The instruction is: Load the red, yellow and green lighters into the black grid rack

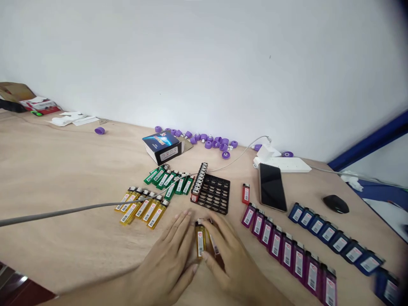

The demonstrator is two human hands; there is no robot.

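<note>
My left hand (174,250) lies on the tabletop with its fingers stretched out, beside a yellow lighter (200,240). Over the right side of that lighter curls my right hand (231,255), its thumb against the lower end. At least one more lighter (215,247) shows partly under the right fingers; the hand hides the rest. Just beyond both hands sits a black tray (218,193) with many slots. Its left column holds a row of lighters with metal tops, and the nearest lighter (194,197) is red.
Yellow lighters (130,212) and green lighters (170,191) lie left of the tray. Purple lighters (287,251), blue lighters (328,232), one red lighter (245,194), a phone (272,187) and a mouse (336,204) are rightward. A grey cable (95,206) crosses the left side. Behind stands a box (162,146).
</note>
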